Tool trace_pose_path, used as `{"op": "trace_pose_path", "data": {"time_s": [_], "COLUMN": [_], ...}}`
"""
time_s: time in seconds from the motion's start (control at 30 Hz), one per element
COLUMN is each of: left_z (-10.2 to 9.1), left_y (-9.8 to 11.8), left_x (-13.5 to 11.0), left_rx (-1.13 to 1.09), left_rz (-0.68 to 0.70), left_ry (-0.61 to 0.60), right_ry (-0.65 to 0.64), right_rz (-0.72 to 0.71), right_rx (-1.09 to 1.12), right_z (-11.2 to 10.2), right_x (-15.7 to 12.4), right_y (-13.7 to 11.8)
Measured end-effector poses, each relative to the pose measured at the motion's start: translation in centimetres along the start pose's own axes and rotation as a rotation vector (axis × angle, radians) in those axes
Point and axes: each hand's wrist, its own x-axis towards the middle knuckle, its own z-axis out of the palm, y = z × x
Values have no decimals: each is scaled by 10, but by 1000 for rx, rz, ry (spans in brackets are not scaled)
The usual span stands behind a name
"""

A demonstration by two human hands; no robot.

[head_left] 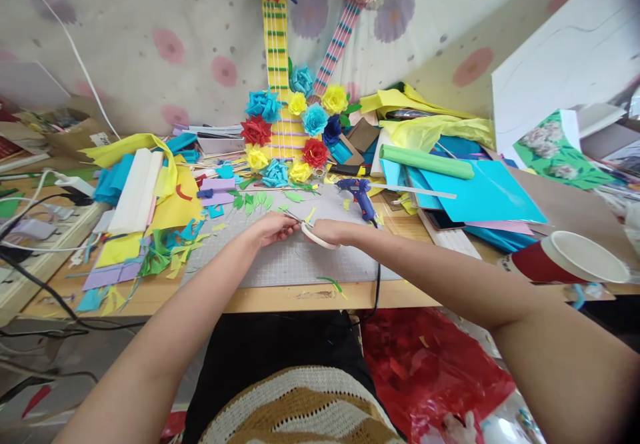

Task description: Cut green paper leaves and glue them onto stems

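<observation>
Over the grey cutting mat [280, 267], my right hand [328, 230] is closed round the white handle of a pair of scissors [316, 237]. The scissor blades point left toward my left hand [275, 228], whose fingers are pinched together close to the blades. Whatever lies between those fingers is too small to make out. Just beyond my hands, several green paper leaves [256, 201] are spread on the mat. A blue glue gun [359, 195] rests to the right of my right hand, its cord running down over the table edge.
A yellow paper guitar [278, 51] with paper roses leans at the back, beside a pink one [340, 47]. Crepe paper scraps [175, 251] pile up left, near a power strip [45, 257]. Blue sheets [485, 191] and a paper cup [555, 257] stand right.
</observation>
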Motion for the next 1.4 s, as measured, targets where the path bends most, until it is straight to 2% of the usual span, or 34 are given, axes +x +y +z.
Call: {"op": "trace_pose_path", "data": {"time_s": [0.1,0.17,0.23,0.3,0.37,0.47,0.6,0.73,0.83,0.97,1.07,1.2,1.33,1.4], "left_z": [-8,-15,-23,-31,-36,-41,-44,-45,-45,-44,-44,-43,-44,-44], "left_y": [-1,-1,-3,-7,-12,-18,-20,-18,-17,-16,-17,-18,-20,-22], "left_x": [1,3,5,7,9,8,7,9,9,6,3,5,10,11], "left_rx": [-54,-105,-148,-181,-197,-182,-189,-214,-208,-180,-172,-166,-162,-156], "left_rz": [76,164,264,376,483,582,601,612,604,589,559,527,550,568], "left_ry": [22,101,212,291,296,224,164,206,248,260,263,232,219,207], "right_ry": [30,180,368,466,465,398,338,377,457,624,648,644,744,738], "right_rz": [19,80,149,203,243,289,284,271,290,214,240,395,327,303], "right_rx": [82,3,-166,-317,-405,-460,-485,-494,-473,-407,-336,-262,-217,-205], "right_z": [-8,-13,-14,-12,-9,-9,-16,-22,-20,-12,-8,-6,-8,-10], "right_x": [-2,-4,-4,-2,2,11,20,20,14,5,-1,-8,-7,-6], "right_y": [7,13,19,24,26,25,22,20,16,14,27,56,63,60]}}
